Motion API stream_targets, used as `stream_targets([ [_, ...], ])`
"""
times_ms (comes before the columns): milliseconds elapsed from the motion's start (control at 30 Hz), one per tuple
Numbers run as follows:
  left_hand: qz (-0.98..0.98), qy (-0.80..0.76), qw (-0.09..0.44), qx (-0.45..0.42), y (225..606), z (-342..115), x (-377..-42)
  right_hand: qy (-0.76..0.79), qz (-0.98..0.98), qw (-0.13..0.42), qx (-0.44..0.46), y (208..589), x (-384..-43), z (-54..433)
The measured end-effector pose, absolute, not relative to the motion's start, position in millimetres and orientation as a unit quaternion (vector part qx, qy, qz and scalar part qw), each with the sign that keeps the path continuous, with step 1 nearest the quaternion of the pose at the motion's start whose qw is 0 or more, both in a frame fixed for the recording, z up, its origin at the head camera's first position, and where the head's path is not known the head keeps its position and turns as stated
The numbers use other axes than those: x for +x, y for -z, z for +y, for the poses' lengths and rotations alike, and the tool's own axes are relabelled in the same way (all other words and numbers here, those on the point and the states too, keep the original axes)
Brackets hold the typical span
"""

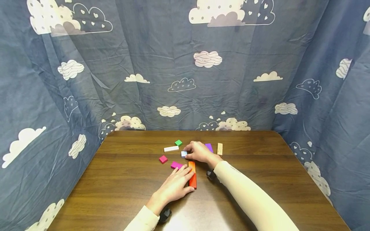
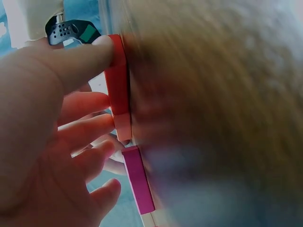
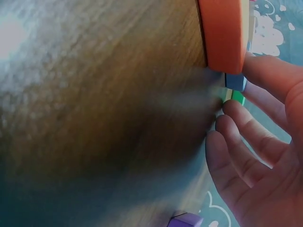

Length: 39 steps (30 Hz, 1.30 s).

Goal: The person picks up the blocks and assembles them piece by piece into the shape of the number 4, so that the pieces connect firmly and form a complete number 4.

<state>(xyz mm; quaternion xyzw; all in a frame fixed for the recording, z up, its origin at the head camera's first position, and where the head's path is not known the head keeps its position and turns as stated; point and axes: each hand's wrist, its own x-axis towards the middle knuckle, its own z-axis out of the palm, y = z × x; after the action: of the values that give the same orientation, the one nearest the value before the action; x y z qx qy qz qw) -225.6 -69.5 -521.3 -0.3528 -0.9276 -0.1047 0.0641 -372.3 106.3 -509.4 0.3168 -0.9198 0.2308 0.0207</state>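
The person's right hand (image 1: pixel 203 152) pinches a light blue block (image 1: pixel 183 154) between thumb and forefinger, just beyond the far end of an orange block (image 1: pixel 192 165) on the brown table (image 1: pixel 124 186). The left hand (image 1: pixel 174 186) lies loosely spread, its thumb touching a red block (image 1: pixel 192 183) set end to end with the orange one. A magenta block (image 1: pixel 175 165) lies by its fingertips. Pink (image 1: pixel 163 159), white (image 1: pixel 171 149) and green blocks (image 1: pixel 178 143) lie farther left; a purple block (image 1: pixel 209 147) and a pale block (image 1: pixel 220 149) lie beyond the right wrist.
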Motion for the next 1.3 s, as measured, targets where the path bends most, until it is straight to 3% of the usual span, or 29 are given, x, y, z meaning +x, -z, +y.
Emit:
stream_targets([
  [467, -0.923, 0.098, 0.075, -0.366, 516, -62, -230, -0.234, -0.922, 0.024, 0.308, 507, -372, 114],
  [800, -0.927, 0.096, 0.051, -0.36, 512, -61, -228, -0.245, -0.925, 0.009, 0.29, 497, -362, 131],
  [1300, -0.93, 0.097, 0.037, -0.351, 509, -61, -230, -0.286, -0.904, 0.04, 0.315, 508, -346, 146],
])
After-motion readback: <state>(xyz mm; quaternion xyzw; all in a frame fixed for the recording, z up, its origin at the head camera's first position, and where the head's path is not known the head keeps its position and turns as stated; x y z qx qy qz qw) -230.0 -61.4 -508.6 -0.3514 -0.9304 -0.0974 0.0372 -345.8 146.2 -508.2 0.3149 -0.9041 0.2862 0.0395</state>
